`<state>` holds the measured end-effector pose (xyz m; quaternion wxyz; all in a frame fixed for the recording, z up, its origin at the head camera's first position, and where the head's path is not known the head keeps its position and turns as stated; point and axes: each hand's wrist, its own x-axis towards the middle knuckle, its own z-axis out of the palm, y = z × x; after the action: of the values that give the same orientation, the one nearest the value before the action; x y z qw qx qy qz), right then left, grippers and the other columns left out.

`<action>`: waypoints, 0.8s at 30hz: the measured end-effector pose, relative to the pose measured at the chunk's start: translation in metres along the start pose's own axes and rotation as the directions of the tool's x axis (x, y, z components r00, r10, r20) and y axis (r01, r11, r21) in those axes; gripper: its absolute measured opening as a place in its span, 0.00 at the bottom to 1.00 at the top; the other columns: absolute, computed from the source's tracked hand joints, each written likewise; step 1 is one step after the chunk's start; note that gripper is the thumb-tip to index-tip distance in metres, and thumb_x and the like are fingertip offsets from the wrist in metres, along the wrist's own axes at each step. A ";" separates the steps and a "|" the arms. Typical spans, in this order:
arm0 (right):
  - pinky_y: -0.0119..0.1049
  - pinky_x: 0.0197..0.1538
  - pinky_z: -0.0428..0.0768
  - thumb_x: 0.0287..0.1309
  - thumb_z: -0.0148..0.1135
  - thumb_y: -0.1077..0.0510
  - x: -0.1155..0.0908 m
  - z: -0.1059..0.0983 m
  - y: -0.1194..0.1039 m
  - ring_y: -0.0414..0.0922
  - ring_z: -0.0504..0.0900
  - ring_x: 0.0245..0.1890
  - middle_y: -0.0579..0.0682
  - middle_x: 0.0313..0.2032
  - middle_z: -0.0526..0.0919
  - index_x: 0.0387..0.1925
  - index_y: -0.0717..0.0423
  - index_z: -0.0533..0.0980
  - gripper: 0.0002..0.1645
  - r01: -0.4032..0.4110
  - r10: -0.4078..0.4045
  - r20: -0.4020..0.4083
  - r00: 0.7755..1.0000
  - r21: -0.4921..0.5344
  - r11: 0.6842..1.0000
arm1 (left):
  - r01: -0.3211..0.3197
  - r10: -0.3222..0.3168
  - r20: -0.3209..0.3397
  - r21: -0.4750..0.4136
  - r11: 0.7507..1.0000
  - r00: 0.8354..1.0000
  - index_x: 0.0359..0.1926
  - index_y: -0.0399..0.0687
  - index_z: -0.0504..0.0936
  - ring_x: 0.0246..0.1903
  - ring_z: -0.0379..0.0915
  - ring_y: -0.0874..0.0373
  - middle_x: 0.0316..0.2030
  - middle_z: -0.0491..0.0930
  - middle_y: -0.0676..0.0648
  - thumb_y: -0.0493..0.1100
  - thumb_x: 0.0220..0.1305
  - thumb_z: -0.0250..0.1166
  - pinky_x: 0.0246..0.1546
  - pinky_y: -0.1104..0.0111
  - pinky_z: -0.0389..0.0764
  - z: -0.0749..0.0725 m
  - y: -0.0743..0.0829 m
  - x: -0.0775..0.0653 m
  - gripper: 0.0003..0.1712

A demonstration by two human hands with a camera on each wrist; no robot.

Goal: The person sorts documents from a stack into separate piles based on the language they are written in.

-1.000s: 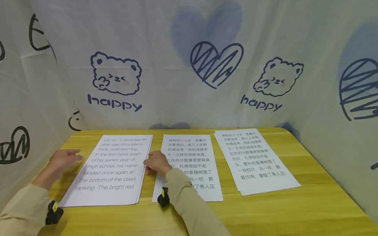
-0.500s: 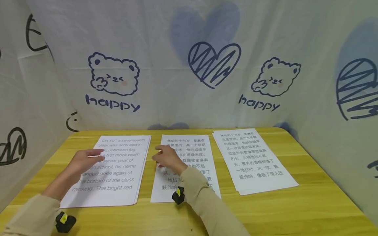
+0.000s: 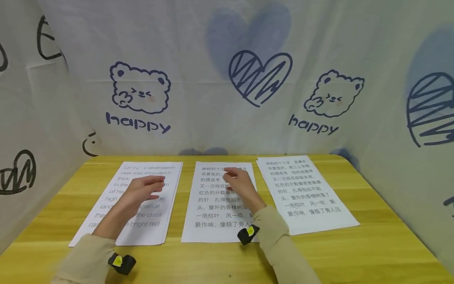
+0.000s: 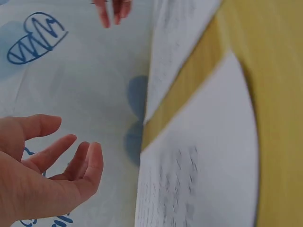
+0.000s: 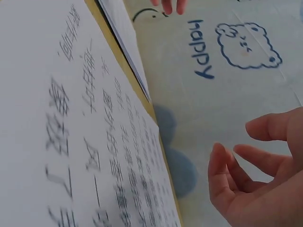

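Note:
In the head view my left hand point(image 3: 140, 193) hovers over the stack of English-printed paper point(image 3: 142, 234) on the left, covering part of its text. The left wrist view shows that hand point(image 4: 57, 175) with its fingers loosely bent and nothing between them. My right hand point(image 3: 242, 187) is over the upper right part of the middle Chinese-printed sheet point(image 3: 209, 213). Seen from the right wrist, thumb and fingers of this hand point(image 5: 260, 170) are apart, holding nothing. To the right lies a slightly turned stack of Chinese-printed paper point(image 3: 301, 197), its lower sheet peeking out along the left edge.
The papers lie on a yellow wood-grain table point(image 3: 372, 252). A white cloth point(image 3: 198, 110) with bear and heart drawings hangs behind the table and along both sides. Black wrist cameras point(image 3: 121, 263) sit at both cuffs.
Both hands have moved right: the left from beside the left stack to over it, the right from that stack's right edge to over the middle sheet. The papers have stayed put.

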<state>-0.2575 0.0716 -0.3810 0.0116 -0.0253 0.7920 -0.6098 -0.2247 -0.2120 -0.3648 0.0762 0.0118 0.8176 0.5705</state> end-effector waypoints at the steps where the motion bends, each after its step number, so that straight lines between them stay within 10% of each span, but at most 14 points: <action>1: 0.40 0.48 0.80 0.67 0.55 0.60 0.000 -0.005 0.001 0.53 0.77 0.51 0.57 0.52 0.76 0.61 0.61 0.73 0.23 -0.002 0.002 -0.018 1.000 -0.011 1.000 | -0.009 0.009 -0.002 -0.040 0.999 1.000 0.68 0.31 0.62 0.62 0.63 0.39 0.66 0.62 0.31 0.44 0.73 0.54 0.57 0.57 0.72 0.004 0.003 0.002 0.30; 9: 0.48 0.53 0.77 0.67 0.54 0.61 0.003 -0.039 0.010 0.56 0.75 0.54 0.63 0.57 0.74 0.66 0.64 0.67 0.27 0.000 -0.002 -0.078 0.997 -0.018 1.000 | -0.026 0.014 -0.085 -0.137 0.990 0.996 0.69 0.34 0.63 0.63 0.63 0.43 0.66 0.63 0.35 0.41 0.73 0.53 0.59 0.58 0.70 0.028 0.020 0.019 0.28; 24: 0.49 0.55 0.75 0.66 0.53 0.60 0.002 -0.078 0.025 0.58 0.74 0.54 0.65 0.58 0.71 0.68 0.65 0.63 0.30 -0.041 0.032 -0.073 0.997 -0.121 0.992 | -0.061 0.054 -0.031 -0.308 0.949 0.998 0.67 0.29 0.63 0.64 0.60 0.38 0.66 0.62 0.32 0.37 0.71 0.53 0.61 0.57 0.69 0.080 0.033 0.042 0.27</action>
<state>-0.2637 0.1531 -0.3847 -0.0069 0.0101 0.8281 -0.5605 -0.2576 -0.1212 -0.3655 0.0513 0.0169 0.7185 0.6934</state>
